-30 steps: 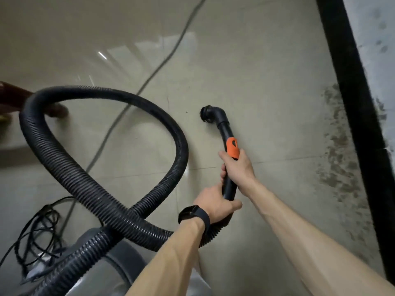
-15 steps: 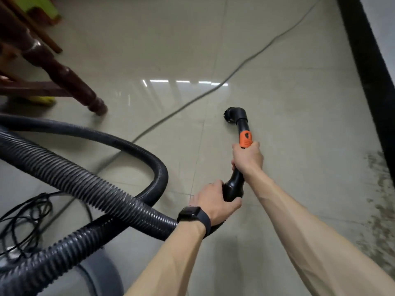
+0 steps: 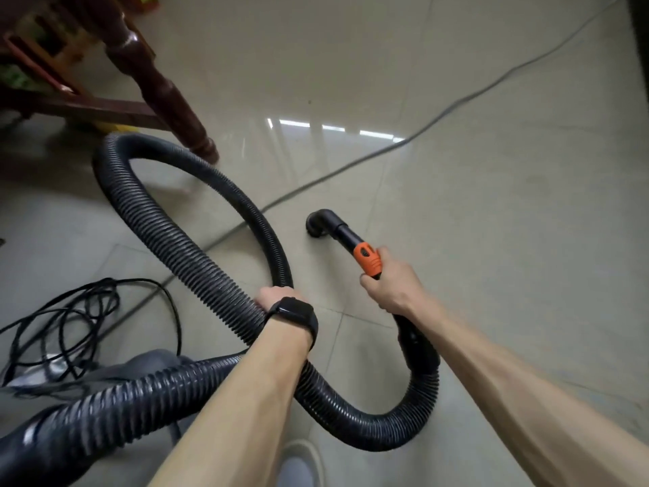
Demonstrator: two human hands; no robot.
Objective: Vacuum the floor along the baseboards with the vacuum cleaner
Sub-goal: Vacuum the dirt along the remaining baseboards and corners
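Right hand grips wand at orange collar; my left hand holds hose loop. Nozzle down on open floor, well apart from baseboard at far right; I judge edge cleaning mostly left.

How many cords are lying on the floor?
2: a grey cord running diagonally across the floor, and a tangled black cord at left. Others may be hidden.
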